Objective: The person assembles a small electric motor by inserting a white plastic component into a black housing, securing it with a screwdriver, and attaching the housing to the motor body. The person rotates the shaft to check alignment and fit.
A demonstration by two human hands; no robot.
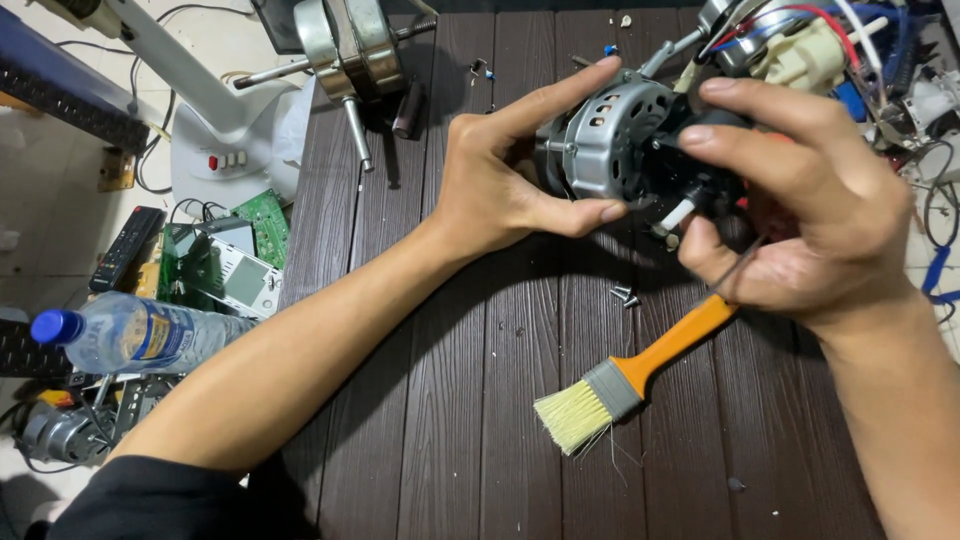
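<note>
Silver metal shows on the fan motor [615, 140], which is held up over the dark table [450, 400]. It is gripped by the left hand [500, 180] and the right hand [800, 220], which also holds an orange brush [640, 370]. It looks like cleaning work; turning the motor gently seems needed. The motor's back is hidden.

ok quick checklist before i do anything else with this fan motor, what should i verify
1. Left hand grips the fan motor: ok, thumb and forefinger clamp its metal housing.
2. Right hand on the black rear part: ok, fingers wrap it.
3. Motor supported: ok, held above the dark slatted table.
4. Loose screws accounted for: ok, lying on the table under the motor.
5. Orange-handled brush out of the way: ok.
6. Wiring behind the motor free: cannot tell.
</note>
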